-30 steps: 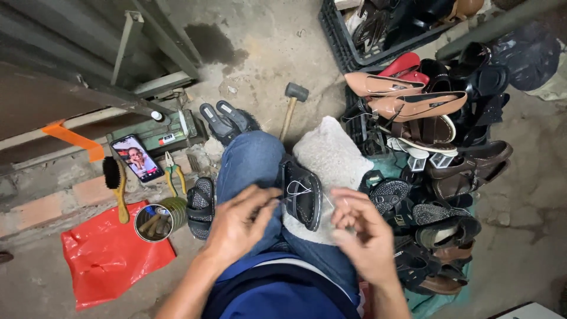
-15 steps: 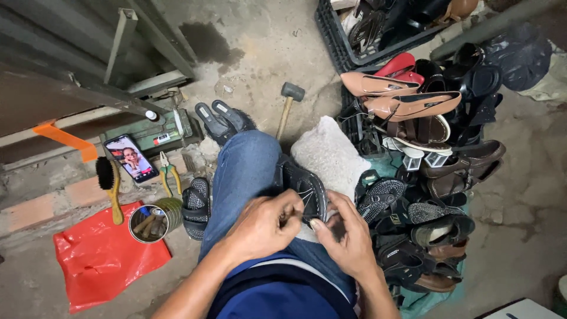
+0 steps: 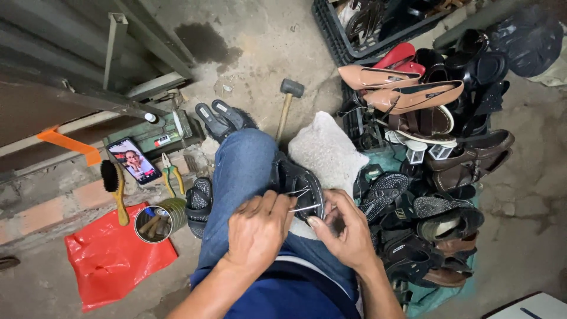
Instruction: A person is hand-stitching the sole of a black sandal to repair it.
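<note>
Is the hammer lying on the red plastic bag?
No, the hammer lies on the bare concrete floor beyond the person's knee, far from the red plastic bag.

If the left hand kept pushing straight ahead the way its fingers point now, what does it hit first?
Likely the black sandal on the lap: the left hand points up-right, fingertips already at its edge by the light threads. Beyond lies the pale fleecy cloth; depth is uncertain.
</note>
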